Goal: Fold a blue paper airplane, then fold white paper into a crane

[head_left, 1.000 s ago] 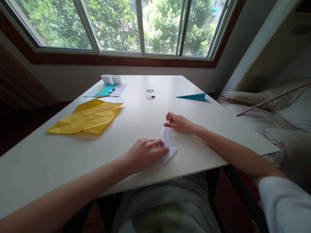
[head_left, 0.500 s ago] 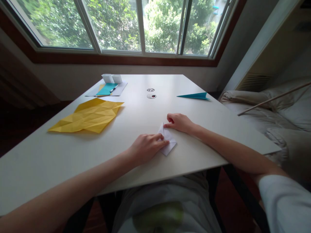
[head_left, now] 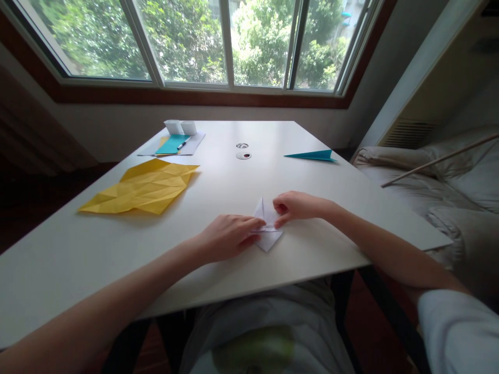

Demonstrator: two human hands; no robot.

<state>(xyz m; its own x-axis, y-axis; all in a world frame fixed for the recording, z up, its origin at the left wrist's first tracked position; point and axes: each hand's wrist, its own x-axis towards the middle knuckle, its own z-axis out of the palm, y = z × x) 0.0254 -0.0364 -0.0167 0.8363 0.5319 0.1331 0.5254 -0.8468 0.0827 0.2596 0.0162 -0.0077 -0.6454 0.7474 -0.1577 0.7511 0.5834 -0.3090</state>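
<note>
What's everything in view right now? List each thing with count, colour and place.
white folded paper: 1, white, near table edge, under both hands
yellow creased sheet: 1, yellow, left side of table
teal paper plane: 1, teal, far right of table
small paper boxes: 2, white, far left of table
teal sheet: 1, teal, on a pale sheet by the boxes
pen: 1, dark, beside the teal sheet
round discs: 2, pale, far centre of table
table: 1, white
window: 1, trees outside
left hand: pressing the white paper
right hand: fingertips on the white paper
</note>
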